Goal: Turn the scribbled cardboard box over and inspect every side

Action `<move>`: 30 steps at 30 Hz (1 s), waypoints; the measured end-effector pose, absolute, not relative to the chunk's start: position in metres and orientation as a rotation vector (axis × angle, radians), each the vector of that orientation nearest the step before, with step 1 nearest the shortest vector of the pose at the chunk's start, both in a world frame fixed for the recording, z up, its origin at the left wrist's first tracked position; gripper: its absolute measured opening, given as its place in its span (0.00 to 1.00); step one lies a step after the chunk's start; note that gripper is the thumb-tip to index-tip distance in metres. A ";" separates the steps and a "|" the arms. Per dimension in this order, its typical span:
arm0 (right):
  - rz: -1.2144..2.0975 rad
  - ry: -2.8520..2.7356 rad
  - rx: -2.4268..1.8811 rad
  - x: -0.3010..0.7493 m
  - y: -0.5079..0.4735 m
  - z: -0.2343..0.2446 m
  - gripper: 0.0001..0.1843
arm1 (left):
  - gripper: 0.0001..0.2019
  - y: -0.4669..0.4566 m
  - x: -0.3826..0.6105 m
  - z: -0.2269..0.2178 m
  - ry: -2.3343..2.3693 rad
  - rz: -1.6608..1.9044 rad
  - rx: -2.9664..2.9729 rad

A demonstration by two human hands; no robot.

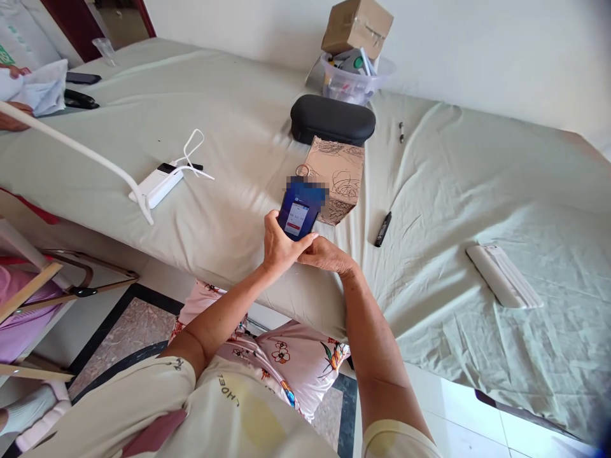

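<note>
My left hand [281,245] is closed around a smartphone [300,213] with a lit screen, held tilted above the near edge of the cloth-covered table. Its thumb lies across the phone's lower end. Right under that thumb, my right hand [327,254] is curled with its fingers tucked in; whether anything is inside them is hidden. Just beyond the phone sits a cardboard box [346,172] covered in black scribbles, with a ring-shaped item [303,170] at its left edge. A black marker [383,229] lies to the right of the box.
Behind the box are a black hard case [333,119] and a plastic basin [351,86] topped by a carton [358,28]. A white power bank [160,184] with a cable and a white lamp arm [81,146] stand left. A white case [503,277] lies right. Another person's hands [14,114] hold cloth far left.
</note>
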State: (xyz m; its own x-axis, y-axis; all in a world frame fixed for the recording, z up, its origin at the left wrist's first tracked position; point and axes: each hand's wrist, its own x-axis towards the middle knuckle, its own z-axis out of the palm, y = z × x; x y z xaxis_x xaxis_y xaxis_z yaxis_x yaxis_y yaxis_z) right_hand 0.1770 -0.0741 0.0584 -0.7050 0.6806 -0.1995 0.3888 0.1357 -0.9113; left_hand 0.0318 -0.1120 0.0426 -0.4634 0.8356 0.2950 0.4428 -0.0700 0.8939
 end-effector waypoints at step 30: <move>0.157 -1.288 -1.360 0.220 -0.048 0.045 0.20 | 0.35 -0.073 -0.129 0.059 2.455 0.583 1.600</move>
State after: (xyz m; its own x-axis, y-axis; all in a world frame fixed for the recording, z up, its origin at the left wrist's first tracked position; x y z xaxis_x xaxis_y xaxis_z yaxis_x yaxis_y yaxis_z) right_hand 0.2196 -0.0485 0.0448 0.3783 0.7264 0.5738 0.5671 0.3081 -0.7639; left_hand -0.1292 -0.0733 0.0589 -0.4181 0.9047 0.0814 0.8449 0.3544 0.4007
